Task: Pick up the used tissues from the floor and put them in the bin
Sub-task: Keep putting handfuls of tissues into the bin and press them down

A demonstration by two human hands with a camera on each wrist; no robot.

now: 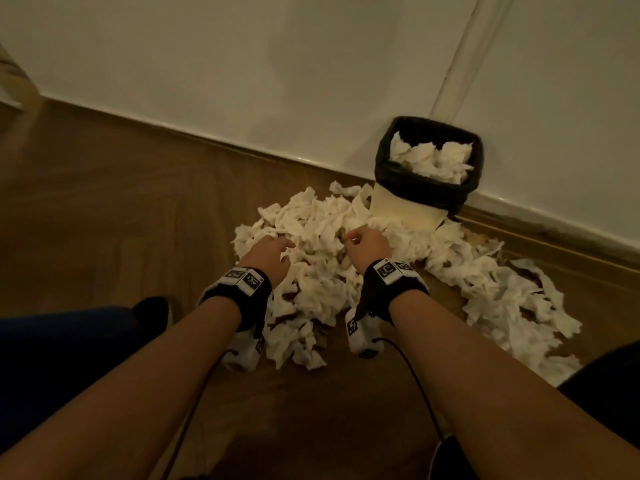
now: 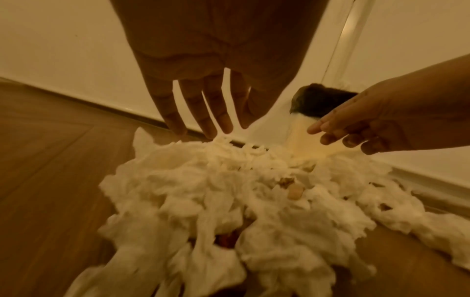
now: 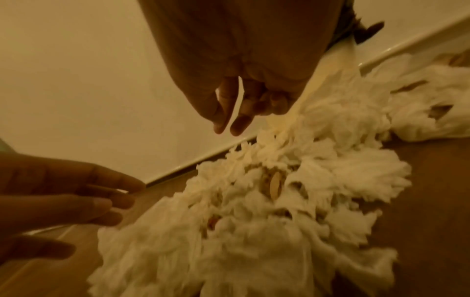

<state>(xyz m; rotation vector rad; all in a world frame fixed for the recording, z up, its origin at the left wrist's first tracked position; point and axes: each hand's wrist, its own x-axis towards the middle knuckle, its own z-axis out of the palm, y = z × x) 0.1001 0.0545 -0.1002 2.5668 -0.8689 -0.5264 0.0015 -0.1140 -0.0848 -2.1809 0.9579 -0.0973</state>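
Fingers spread on the left hand (image 1: 268,252) and loosely curled, empty, on the right hand (image 1: 367,244), 2 hands hover over the tissues (image 1: 322,282) heaped on the floor (image 1: 114,209) beside the bin (image 1: 408,202).

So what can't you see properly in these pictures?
- Head view: how full the bin is; tissues on top hide the rest.
- Both wrist views: tan bits in the floor pile; too blurred to name.
- Right wrist view: the bin; the right hand hides most of it.
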